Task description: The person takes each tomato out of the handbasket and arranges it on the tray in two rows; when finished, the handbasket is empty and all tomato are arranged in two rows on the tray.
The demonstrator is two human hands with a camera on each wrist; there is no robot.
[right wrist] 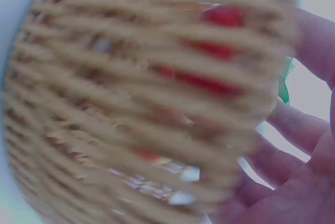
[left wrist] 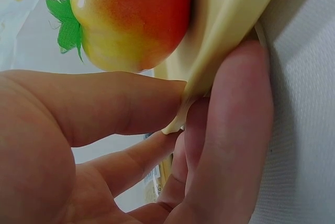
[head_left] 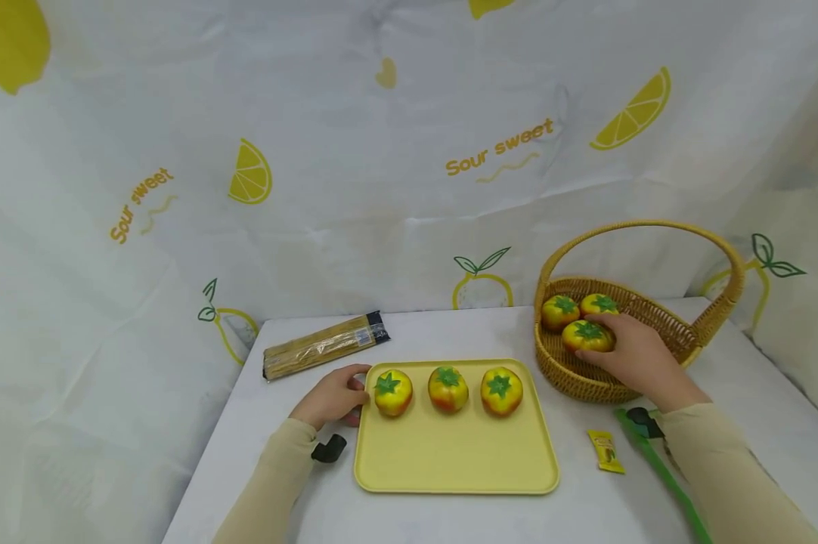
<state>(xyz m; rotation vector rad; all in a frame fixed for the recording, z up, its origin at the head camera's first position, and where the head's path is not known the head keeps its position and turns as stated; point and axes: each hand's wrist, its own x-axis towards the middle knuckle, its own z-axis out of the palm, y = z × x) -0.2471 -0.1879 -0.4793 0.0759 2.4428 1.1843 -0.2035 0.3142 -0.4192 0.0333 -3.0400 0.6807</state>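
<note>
In the head view, my left hand (head_left: 329, 397) pinches the left rim of a pale yellow tray (head_left: 453, 461). The left wrist view shows the thumb on top of the tray edge (left wrist: 235, 20) and fingers beneath, close to a yellow-red persimmon (left wrist: 136, 25). Three such persimmons line the tray's far half: left (head_left: 393, 393), middle (head_left: 447, 390) and right (head_left: 501, 391). My right hand (head_left: 633, 357) reaches into a wicker basket (head_left: 579, 384) and grips the front persimmon (head_left: 584, 336). Behind it are two more, one left (head_left: 559, 312) and one right (head_left: 598, 304). Basket weave (right wrist: 104, 103) hides much of the right wrist view.
A packet of thin wooden sticks (head_left: 323, 347) lies behind the tray on the left. Right of the tray are a small yellow sachet (head_left: 606, 452) and a long green strip (head_left: 667, 472), partly under the right forearm. The basket's tall handle (head_left: 643, 224) arches above it.
</note>
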